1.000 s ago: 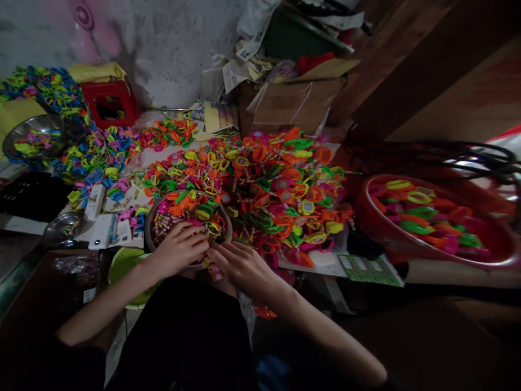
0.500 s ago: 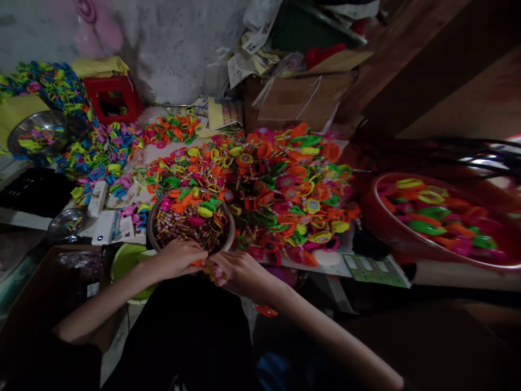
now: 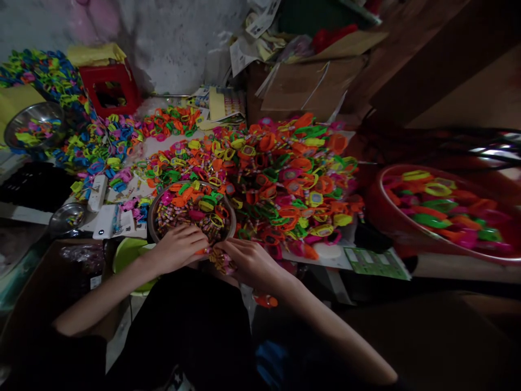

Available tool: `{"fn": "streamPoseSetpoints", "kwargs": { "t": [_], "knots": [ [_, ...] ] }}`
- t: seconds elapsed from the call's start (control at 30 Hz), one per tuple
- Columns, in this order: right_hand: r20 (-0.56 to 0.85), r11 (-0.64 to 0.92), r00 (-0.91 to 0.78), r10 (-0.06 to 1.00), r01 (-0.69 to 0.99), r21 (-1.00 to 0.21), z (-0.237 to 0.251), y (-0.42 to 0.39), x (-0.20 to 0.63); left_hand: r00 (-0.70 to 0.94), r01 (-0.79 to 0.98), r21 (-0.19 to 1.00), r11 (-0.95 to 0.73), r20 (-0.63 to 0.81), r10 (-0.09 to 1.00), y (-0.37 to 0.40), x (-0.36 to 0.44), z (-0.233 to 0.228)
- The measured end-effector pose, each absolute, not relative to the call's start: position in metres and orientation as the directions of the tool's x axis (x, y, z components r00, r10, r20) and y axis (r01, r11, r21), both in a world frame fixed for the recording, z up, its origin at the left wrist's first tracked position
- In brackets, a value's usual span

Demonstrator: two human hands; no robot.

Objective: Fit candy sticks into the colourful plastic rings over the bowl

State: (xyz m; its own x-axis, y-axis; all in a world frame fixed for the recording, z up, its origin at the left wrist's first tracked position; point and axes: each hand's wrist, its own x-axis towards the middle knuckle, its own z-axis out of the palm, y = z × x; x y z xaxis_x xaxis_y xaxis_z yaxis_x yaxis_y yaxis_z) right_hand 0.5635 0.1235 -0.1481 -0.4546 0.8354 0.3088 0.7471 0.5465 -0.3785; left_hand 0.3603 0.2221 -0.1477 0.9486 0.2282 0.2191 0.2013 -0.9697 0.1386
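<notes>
My left hand (image 3: 179, 250) pinches an orange piece (image 3: 200, 251) at the near rim of the metal bowl (image 3: 151, 217); my right hand (image 3: 248, 260) is curled round a small beaded bundle (image 3: 223, 262) just beside it; better to keep both close and fingertips steady.

You're sitting in a cramped home workshop: heaps of bright plastic rings (image 3: 285, 179) cover the table (image 3: 325, 259), with steel bowls (image 3: 35, 125), a red basin (image 3: 391, 228) and cardboard boxes (image 3: 313, 87) crowded around.
</notes>
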Motion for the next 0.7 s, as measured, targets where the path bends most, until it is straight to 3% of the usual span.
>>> {"fn": "streamPoseSetpoints", "kwargs": {
  "t": [0.47,0.6,0.7],
  "knots": [
    [0.347,0.672,-0.579,0.738,0.682,-0.290,-0.156,0.119,0.552,0.988,0.042,0.238,-0.970,0.135,0.075,0.225,0.359,-0.148],
    [0.248,0.634,-0.587,0.771,0.666,-0.393,-0.171,0.117,0.548,0.993,0.061,0.321,-0.945,0.076,0.090,0.216,0.354,-0.168],
    [0.080,0.575,-0.616,0.784,0.671,-0.469,-0.186,0.116,0.542,0.987,0.137,0.468,-0.873,0.008,0.159,0.206,0.346,-0.186]
  ]
}}
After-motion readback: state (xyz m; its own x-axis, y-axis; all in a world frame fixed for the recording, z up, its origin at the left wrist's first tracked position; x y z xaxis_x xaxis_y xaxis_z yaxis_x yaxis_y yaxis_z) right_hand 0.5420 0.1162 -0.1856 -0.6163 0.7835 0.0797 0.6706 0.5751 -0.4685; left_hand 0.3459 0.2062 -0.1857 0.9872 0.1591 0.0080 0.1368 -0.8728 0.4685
